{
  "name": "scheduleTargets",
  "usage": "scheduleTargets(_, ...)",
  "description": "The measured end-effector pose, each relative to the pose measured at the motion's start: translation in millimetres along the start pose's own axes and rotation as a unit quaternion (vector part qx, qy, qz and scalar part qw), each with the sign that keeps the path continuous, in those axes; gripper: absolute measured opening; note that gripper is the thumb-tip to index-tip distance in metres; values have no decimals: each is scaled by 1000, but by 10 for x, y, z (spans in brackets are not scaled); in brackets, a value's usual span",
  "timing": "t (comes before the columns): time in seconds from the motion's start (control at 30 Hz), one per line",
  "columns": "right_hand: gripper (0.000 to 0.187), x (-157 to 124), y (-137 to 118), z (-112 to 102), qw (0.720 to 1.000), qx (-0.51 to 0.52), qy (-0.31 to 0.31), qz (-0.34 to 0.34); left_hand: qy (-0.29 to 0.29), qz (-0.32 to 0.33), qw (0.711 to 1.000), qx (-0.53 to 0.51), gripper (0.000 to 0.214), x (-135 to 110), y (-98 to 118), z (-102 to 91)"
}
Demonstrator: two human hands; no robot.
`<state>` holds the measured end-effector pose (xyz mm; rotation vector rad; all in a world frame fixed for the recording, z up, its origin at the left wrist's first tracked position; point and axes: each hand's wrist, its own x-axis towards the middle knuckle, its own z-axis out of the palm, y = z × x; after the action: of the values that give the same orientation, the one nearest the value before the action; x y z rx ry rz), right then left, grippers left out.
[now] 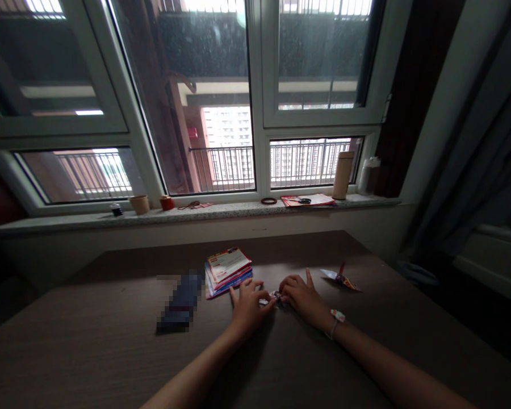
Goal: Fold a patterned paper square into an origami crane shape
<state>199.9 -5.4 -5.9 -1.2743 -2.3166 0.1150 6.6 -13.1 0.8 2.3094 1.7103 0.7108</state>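
Note:
Both hands meet over the brown table around a small piece of printed paper [276, 296], which looks folded; much of it is hidden under the fingers. My left hand [248, 305] pinches its left side between thumb and fingers. From the other side, my right hand [303, 296] holds the paper with its fingers curled down and one finger raised; a band with a pale ornament is on that wrist. Just beyond my left hand lies a stack of printed paper sheets [229, 267]. To the right of my right hand rests a folded paper crane [340, 277] with colourful print.
A dark blue, pixelated flat object [181, 301] lies left of the stack on the table [89, 335]. Along the windowsill [234, 211] stand a tan flask [343, 175], a clear bottle [368, 177], a paper cup [139, 204] and a red spool [167, 203]. Scissors [304, 200] lie on papers there.

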Motion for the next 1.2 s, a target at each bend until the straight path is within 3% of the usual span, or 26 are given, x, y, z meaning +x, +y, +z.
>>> scheduleTargets(0.53,13,-30,-23,-45,999,43,-18,21,34,18,999,-9,10,17,-3,33)
scheduleTargets(0.83,21,-28,-18,-61,994,92,-29,50,-11,2,1000,15,13,12,-14,36)
scheduleTargets(1.2,27,4,-48,-34,985,130,-33,104,-17,-16,1000,15,13,52,-29,57)
